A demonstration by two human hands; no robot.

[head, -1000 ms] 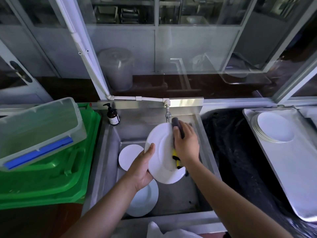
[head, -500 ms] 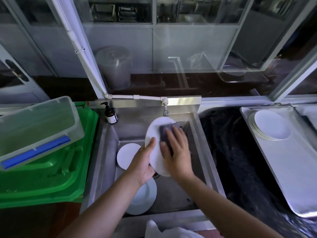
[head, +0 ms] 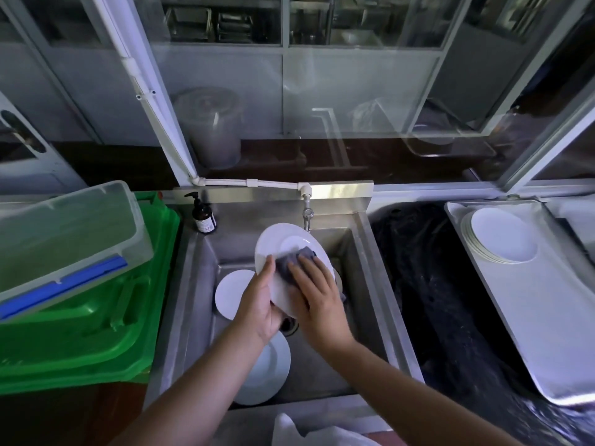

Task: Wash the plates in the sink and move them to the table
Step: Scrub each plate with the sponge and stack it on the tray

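While the plate [head: 291, 249] is being held tilted over the sink [head: 363, 252], the sponge [head: 294, 262] is now being worked flat across its face, no longer edge-on as a second ago: scrubbing is being continued, rinse pending. Rim is being gripped by the left hand [head: 260, 304]; sponge is being pressed under the right hand [head: 317, 297], fingers spread, nearly straight.

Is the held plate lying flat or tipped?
Tipped: the plate stands on edge above the sink, gripped by the left hand.

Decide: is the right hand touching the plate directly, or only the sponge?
Cannot tell. In the head view the right hand presses the sponge against the plate; its palm hides any direct contact.
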